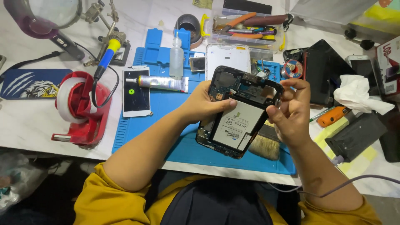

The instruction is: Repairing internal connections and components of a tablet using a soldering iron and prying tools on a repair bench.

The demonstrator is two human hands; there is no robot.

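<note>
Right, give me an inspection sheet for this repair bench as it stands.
Surface: blue work mat on a pale table.
Job's things: opened tablet with its back off, battery exposed, held above the mat.
Clutter: white phone with a glue tube lying across it, clear bottle, red tape dispenser, brush, tool tray, white back cover, crumpled tissue.
Grippers: left hand grips the tablet's left edge; right hand pinches at its upper right corner.
Cables: soldering iron lead loops over the dispenser; grey cable crosses the right forearm.
Surroundings: magnifier lamp upper left.
</note>
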